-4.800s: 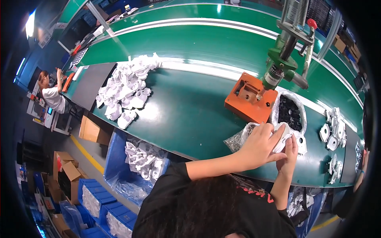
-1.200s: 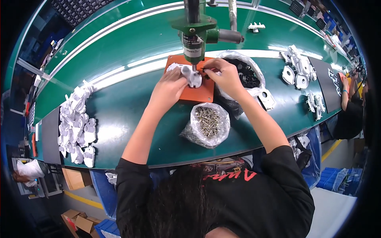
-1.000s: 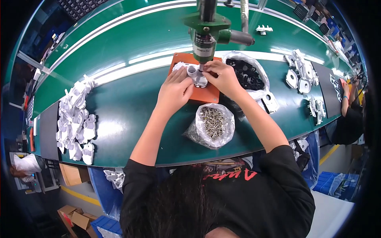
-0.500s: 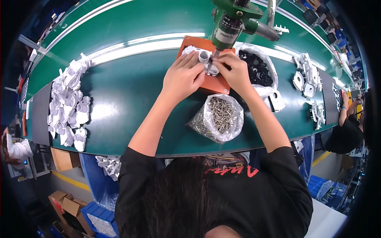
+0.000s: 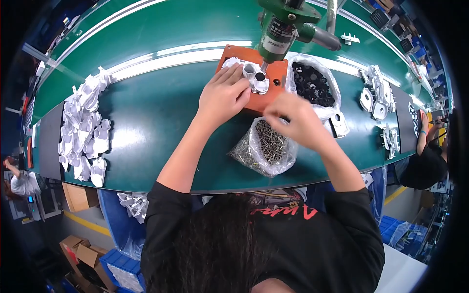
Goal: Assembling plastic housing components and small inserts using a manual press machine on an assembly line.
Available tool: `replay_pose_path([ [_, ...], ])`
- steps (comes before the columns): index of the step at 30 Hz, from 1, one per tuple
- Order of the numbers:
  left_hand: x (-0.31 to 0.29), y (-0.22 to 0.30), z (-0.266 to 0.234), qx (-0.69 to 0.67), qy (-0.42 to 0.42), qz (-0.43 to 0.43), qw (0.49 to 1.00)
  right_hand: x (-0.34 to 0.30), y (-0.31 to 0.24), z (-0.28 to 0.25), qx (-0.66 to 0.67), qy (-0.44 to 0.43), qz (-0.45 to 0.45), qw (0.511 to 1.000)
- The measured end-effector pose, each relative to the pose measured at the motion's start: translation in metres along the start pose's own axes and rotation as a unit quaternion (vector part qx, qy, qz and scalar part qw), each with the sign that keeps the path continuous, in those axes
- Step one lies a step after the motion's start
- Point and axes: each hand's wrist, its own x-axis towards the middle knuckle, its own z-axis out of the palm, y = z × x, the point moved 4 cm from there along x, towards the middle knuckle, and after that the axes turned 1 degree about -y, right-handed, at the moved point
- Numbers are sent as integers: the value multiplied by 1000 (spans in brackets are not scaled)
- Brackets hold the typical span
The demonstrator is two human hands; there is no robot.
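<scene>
A white plastic housing (image 5: pixel 260 87) with round sockets lies on the orange base plate (image 5: pixel 254 103) under the green press head (image 5: pixel 279 36). A small black round piece (image 5: pixel 260 76) sits in one of its sockets. My left hand (image 5: pixel 222 97) holds the housing from the left, fingers laid over its far part and the thumb at its near edge. Above the far edge of a clear plastic bag of metal screws (image 5: pixel 271 141) is my right hand (image 5: pixel 293 117), its fingers curled but smeared by motion. Whether anything is between them I cannot make out.
An open bag of black plastic pieces (image 5: pixel 312 83) stands right of the base plate. White housings (image 5: pixel 85 132) are heaped at the left, and flatter white parts (image 5: pixel 378 97) lie at the right. A white cover (image 5: pixel 339 124) leans by the black pieces. Another person (image 5: pixel 422 163) works far right.
My right hand has left the housing and moved toward me to the screw bag, uncovering the black piece in the socket. My left hand stays on the housing.
</scene>
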Motion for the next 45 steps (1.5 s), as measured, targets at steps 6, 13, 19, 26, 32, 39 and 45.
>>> replay_pose_path([
  [6, 4, 2, 1, -8, 1, 6, 1000, -26, -12, 31, -136, -9, -50, 989],
  [13, 3, 3, 0, -8, -3, 2, 1000, -24, -9, 28, -98, -39, -17, 994],
  [19, 1, 0, 1, -13, -2, -3, 1000, -19, -9, 17, 2, -54, 49, 997],
  [26, 0, -1, 0, -12, -2, -7, 1000, 0, 22, -12, 169, 31, 137, 975],
  [32, 1, 0, 0, -10, 5, -3, 1000, 21, 57, -13, 178, 56, 130, 974],
  [39, 0, 0, -2, -9, 10, 1, 1000, 45, 74, -2, 219, 138, 157, 953],
  [45, 0, 1, -4, -19, 10, 4, 1000, 51, 77, 4, 161, 129, 175, 963],
])
